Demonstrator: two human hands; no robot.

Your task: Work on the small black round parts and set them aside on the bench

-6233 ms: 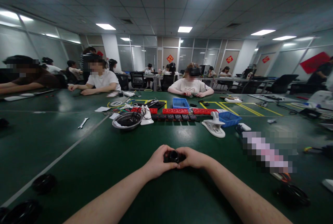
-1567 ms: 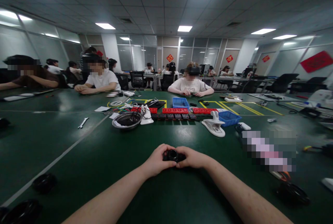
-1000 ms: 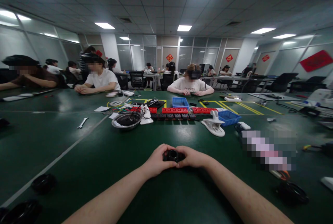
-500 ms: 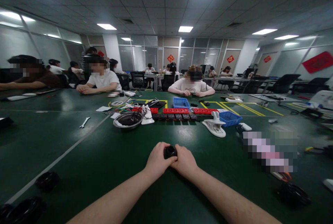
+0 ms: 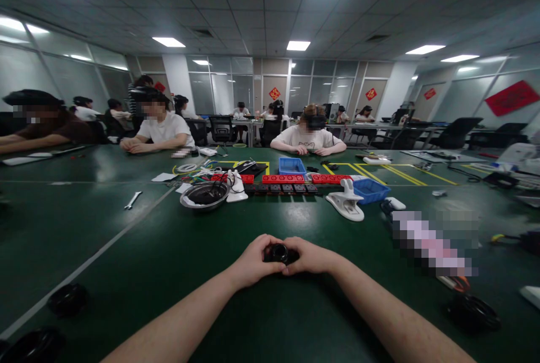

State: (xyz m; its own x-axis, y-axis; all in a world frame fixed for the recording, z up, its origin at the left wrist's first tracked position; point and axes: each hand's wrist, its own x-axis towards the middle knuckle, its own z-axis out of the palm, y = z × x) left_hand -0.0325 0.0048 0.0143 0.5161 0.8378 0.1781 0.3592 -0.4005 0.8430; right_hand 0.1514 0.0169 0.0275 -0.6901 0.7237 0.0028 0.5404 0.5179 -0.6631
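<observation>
Green tabletop [image 5: 185, 273] underneath. Black round part [image 5: 279, 258] straight ahead, grasped between left hand [image 5: 256, 261] and right hand [image 5: 311, 256], one side each, no nearer to one than to other. Open end facing up; long axis not readable, flanks hidden within grip.

Fingers [image 5: 272, 267] hide sides of black part [image 5: 279, 251]; black ring [image 5: 37, 344] cut by bottom edge; pink item [image 5: 434, 243] pixelated out.

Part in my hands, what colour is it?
The part is black, showing best in the head view.
</observation>
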